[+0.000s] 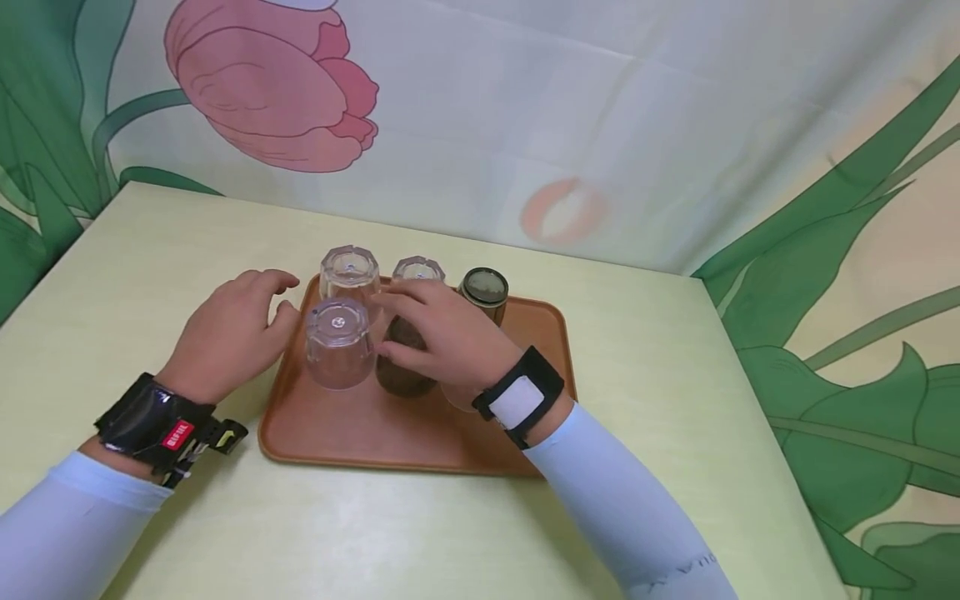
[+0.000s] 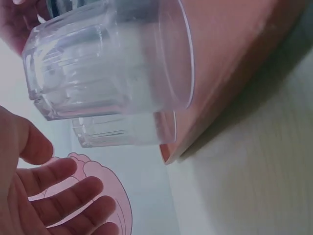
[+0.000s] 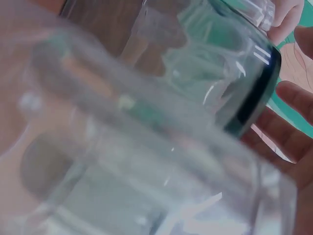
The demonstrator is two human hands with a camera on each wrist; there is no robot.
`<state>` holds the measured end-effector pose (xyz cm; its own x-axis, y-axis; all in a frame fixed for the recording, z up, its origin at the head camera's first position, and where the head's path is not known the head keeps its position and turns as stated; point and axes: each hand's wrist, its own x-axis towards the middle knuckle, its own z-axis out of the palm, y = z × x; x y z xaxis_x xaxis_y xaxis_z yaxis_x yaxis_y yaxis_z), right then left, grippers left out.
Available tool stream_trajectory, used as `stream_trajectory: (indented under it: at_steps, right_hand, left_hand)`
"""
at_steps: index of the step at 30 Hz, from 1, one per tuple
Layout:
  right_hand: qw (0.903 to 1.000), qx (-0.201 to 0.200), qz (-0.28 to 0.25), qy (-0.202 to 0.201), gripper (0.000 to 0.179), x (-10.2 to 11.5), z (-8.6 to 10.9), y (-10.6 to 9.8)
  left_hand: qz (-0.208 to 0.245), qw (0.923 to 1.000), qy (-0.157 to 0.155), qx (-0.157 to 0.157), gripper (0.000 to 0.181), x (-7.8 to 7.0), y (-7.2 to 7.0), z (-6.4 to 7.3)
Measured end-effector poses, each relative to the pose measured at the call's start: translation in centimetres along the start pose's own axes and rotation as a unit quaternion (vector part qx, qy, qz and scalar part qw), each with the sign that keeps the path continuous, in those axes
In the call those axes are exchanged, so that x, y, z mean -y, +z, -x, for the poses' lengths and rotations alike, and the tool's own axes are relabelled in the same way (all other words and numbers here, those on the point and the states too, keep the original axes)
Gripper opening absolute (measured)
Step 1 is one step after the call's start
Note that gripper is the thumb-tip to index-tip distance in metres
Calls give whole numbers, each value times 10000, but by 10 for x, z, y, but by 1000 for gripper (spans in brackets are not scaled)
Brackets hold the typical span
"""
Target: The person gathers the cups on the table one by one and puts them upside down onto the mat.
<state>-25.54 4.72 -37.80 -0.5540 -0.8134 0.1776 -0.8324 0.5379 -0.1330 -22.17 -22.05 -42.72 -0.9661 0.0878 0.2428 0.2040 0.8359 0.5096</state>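
Observation:
My left hand (image 1: 236,333) hovers at the tray's left edge, fingers loosely bent and holding nothing. Right beside it, a clear glass (image 1: 337,357) stands upside down on the brown tray (image 1: 352,442), with a second clear glass (image 1: 348,271) behind. My right hand (image 1: 450,337) reaches over a dark tinted glass (image 1: 405,379), thumb and fingers spread apart and partly covering it. In the right wrist view, the fingers (image 3: 281,125) lie beyond the dark glass's base. Close to that camera is another clear glass (image 3: 195,191), mostly hidden under my right hand in the head view.
Toward the back of the tray stand one more clear glass (image 1: 418,268) and another dark glass (image 1: 484,287). The tray has a raised rim and sits on a pale table (image 1: 300,533). A flower-printed cloth (image 1: 465,125) hangs behind the table.

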Motion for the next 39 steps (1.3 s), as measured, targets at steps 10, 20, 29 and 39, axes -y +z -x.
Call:
stream_trajectory:
  at_steps: [10, 20, 29, 39]
  right_hand:
    - [9976, -588, -249, 259, 54, -13, 22, -2]
    - [9921, -1159, -352, 341, 56, -17, 37, -9]
    - [9895, -1230, -461, 610, 56, -22, 49, -7]
    - [9871, -1277, -554, 789, 56, -25, 56, -1]
  left_hand:
    - [384, 9963, 666, -384, 43, -18, -5, 6]
    - [575, 9843, 1496, -739, 40, -44, -7, 9]
    - [511, 9668, 2274, -1051, 38, -55, 5, 7]
    - [411, 9659, 2350, -1004, 41, -59, 12, 5]
